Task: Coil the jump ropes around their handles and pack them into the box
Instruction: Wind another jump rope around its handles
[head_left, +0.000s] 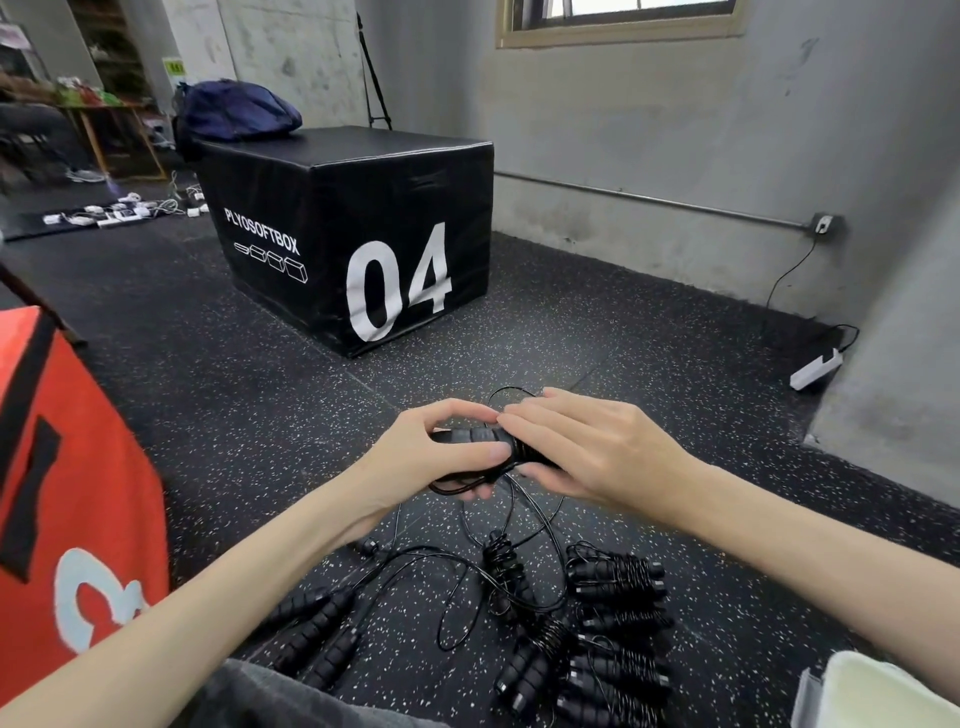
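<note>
- A black plyo box (358, 244) marked "04" stands on the speckled floor (234, 405) ahead, with a dark blue bag (236, 110) on its top.
- A red box (62, 499) fills the left edge; a white container rim (883, 691) shows at the lower right corner.
- A white power strip (813, 370) lies by the grey wall (675, 114) on the right.
- On the floor below the hands lie coiled jump ropes (615, 577) in a cluster on the right, and uncoiled handles (322, 623) on the left, with loose cord (467, 587) looping between them.
- The left hand (431, 457) grips one end of a pair of black handles (467, 435), thumb and fingers curled round it.
- The right hand (587, 447) holds the other end, where cord is already wound, its fingers lying nearly straight over the top and the thumb beneath.
- The held rope's free cord hangs down to the floor between the forearms.
</note>
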